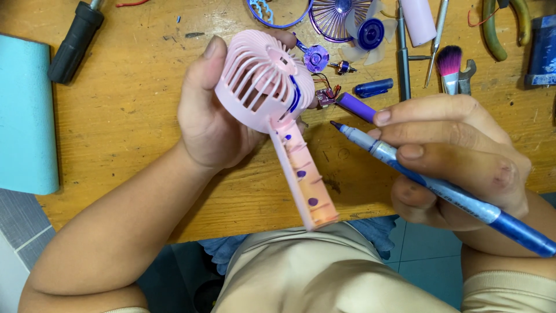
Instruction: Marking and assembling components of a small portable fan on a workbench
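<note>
Pretty bright, even light from above, warm on the wooden table [127, 116]. Shadows are soft and short: a small dark patch under the left hand [211, 116] and one below the right hand [457, 156]. Mild sheen on the pink fan [260, 81], no harsh glare. Focus is sharp mid-frame; the pen [440, 185] softens toward the bottom right corner. Slight wide-angle stretch at the edges.

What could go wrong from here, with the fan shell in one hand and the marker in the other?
1. The left hand grips the pink fan shell only at the grille; the handle hangs free past the table edge and might twist or drop.
2. The marker tip in the right hand points at the small circuit board and its wires; a slip could snag them.
</note>
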